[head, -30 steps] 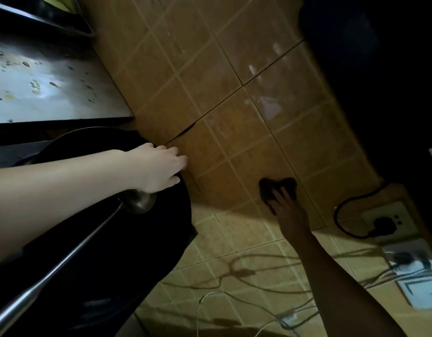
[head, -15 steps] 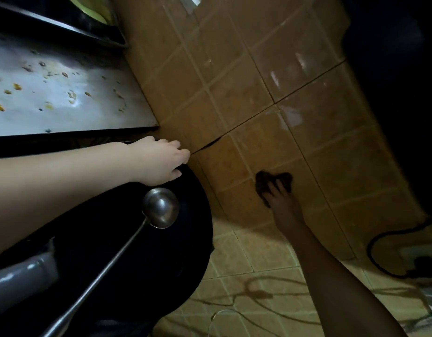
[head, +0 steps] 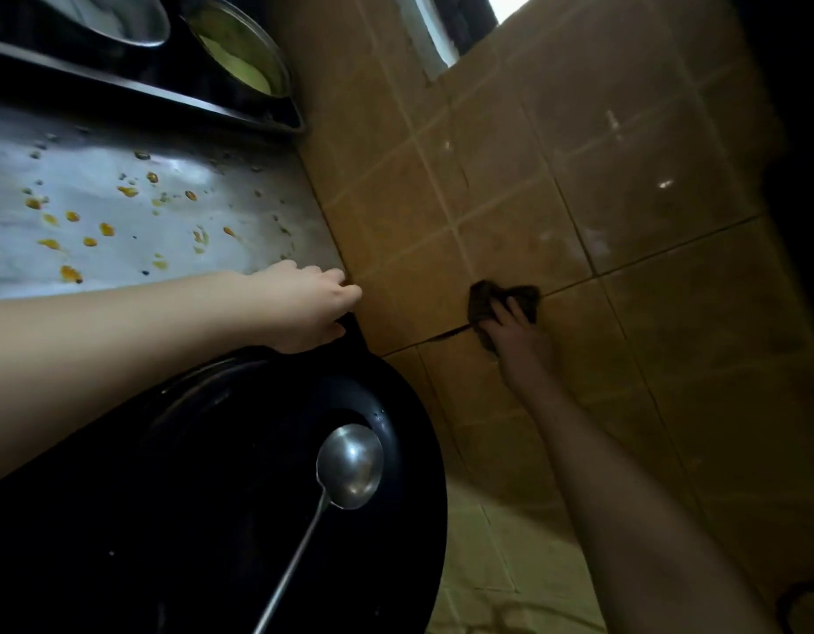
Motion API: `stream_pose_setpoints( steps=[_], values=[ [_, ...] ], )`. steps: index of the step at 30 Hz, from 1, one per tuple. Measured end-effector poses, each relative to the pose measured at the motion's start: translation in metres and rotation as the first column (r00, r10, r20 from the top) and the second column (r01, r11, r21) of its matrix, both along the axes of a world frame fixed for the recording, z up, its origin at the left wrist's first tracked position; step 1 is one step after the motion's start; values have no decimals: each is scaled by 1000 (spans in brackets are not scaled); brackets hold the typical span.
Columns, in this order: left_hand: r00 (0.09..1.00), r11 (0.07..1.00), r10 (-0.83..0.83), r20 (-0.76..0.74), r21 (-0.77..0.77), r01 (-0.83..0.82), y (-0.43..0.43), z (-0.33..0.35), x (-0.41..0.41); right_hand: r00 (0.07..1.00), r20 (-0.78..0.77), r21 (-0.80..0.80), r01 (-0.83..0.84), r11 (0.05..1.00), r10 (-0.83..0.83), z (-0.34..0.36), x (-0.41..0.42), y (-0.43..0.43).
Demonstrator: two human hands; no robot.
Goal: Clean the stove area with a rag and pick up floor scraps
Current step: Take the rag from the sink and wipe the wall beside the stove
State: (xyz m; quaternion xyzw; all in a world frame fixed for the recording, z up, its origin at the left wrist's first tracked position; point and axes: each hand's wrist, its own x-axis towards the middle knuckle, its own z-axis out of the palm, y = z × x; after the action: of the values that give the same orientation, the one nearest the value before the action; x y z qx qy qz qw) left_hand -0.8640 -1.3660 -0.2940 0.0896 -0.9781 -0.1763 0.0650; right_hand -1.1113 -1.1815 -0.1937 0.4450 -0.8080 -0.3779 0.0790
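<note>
The brown tiled wall [head: 579,185] fills most of the view, and the wiping is being done there, so the stove side looks barely begun. The black wok [head: 213,519] sits below and left. Behind it the steel counter [head: 167,221] is dotted with orange spatters [head: 105,229]. The left hand [head: 304,304] rests at the wok's far rim, just beside the counter corner. Its fingers bend down over the edge, and I cannot tell whether they grip the rim or only steady against it. The right hand [head: 517,340] reaches across to the wall, well apart from the left. Its fingers lie fairly straight and spread over the dark rag [head: 485,297], pressing it flat to the tile right on a dark grout line [head: 446,334]; the thumb is hidden. A ladle [head: 349,464] lies with its bowl in the wok, and two metal bowls [head: 240,52] sit at the back. To wipe well, keep the palm's weight on the cloth and work along the grout. Fold to a clean face before moving to the greasy counter, and keep the left arm clear of the ladle's handle.
</note>
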Motion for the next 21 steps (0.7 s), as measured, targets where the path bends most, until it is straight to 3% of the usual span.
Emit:
stream_pose_setpoints(
  steps=[9, 21],
  values=[
    [1000, 1000, 3, 30, 2, -3, -56, -6, -7, 1000, 4, -34, -6, 999, 6, 1, -10, -99],
    [999, 998, -47, 1, 49, 47, -46, -2, -16, 999, 16, -77, -32, 997, 33, 5, -10, -91]
  ],
)
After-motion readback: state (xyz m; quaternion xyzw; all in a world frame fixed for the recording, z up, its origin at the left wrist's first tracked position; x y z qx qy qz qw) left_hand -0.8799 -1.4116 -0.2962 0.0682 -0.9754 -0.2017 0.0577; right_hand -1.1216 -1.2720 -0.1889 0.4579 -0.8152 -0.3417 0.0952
